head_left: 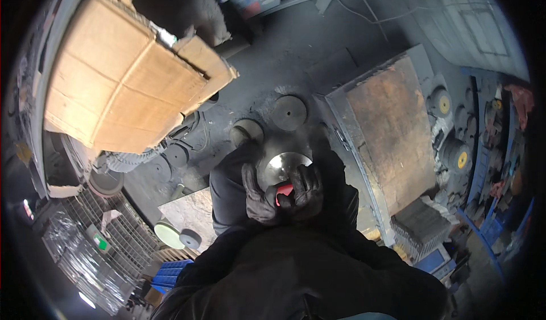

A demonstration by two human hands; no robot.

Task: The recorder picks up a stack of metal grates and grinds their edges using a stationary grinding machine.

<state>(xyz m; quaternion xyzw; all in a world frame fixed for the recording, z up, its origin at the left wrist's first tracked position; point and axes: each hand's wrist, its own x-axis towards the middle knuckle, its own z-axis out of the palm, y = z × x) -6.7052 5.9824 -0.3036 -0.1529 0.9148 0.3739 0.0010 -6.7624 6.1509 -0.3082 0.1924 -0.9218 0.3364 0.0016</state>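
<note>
My left hand (260, 202) and my right hand (307, 196), both in dark, dirty gloves, are close together in front of my body. Between them shows a small red piece (284, 194), its kind unclear; the fingers of both close around it. One digit of the left glove points up, apart from the others. Just beyond the hands is a shiny, round metal piece (277, 175), domed or bowl-shaped, with a bright reflection. Right-hand fingertips overlap its near edge; whether they grip it is hidden. My dark-clad legs flank it.
Grey discs (289, 113) lie on the dusty floor ahead. A large cardboard sheet (114, 75) stands at left, above a wire cage (114, 229). At right is a metal-framed brown board (392, 132), with yellow-centred wheels (458, 156) beyond. A pale green disc (169, 236) lies at near left.
</note>
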